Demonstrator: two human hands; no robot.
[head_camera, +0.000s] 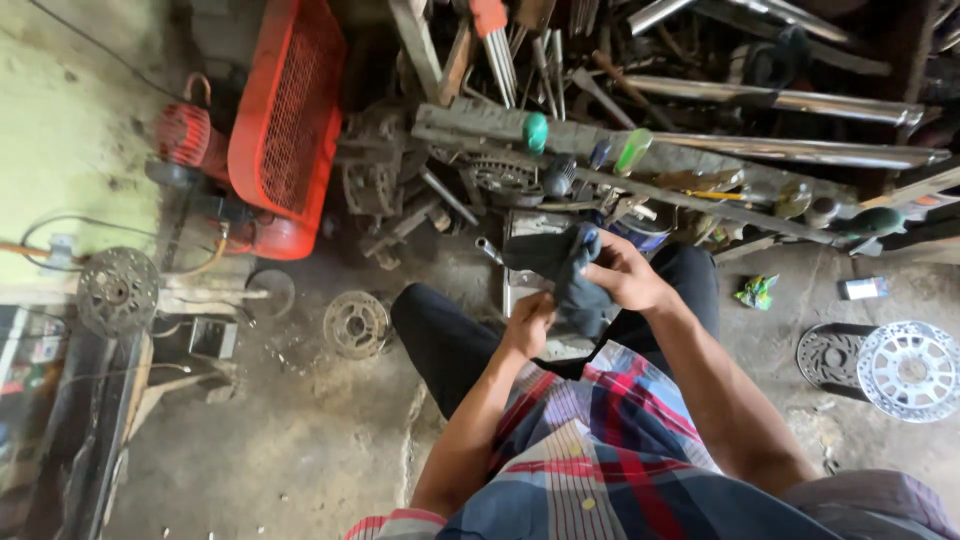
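Observation:
I am crouched over a dirty workshop floor in dark trousers and a plaid shirt. My right hand (628, 272) grips a dark grey rag (562, 268) and presses it over a metal part whose silvery tube end (487, 247) sticks out to the left. My left hand (527, 324) is closed on the lower part of the same rag-covered piece, just above my knee. Under the hands lies a pale metal plate (520, 290). Most of the part is hidden by the rag.
A red air compressor (285, 125) stands at the upper left. A rack of tools, screwdrivers and chrome pipes (760, 100) runs across the top. A sprocket (357, 323) and a brake disc (118, 290) lie left; another silver disc (910, 370) lies right.

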